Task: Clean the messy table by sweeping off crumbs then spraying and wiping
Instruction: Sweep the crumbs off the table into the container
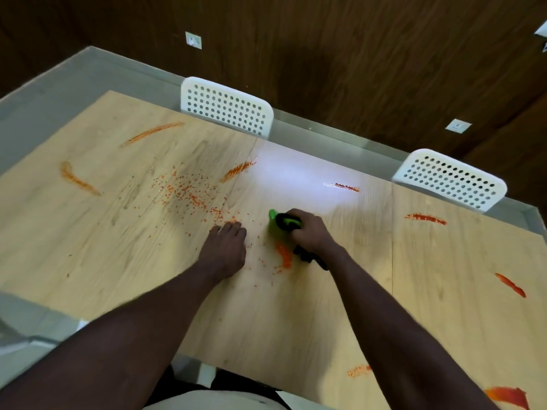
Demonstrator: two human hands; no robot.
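The right hand [307, 235] grips a green-and-black brush [284, 221] held low on the table [88, 232], placed for sweeping. The left hand [226, 247] lies flat, fingers straight, holding nothing, apparently corralling the scattered orange crumbs [192, 193]. The red smears [426, 218] are not yet wiped.

**Clearance: table top**

Your left hand [226, 250] lies flat mid-table, and your right hand [307, 232] grips a green brush [284, 221] just beside it. Open wood of the table [88, 232] runs wide to both sides. The left chair [228, 106] and right chair [450, 179] stand against the far edge.
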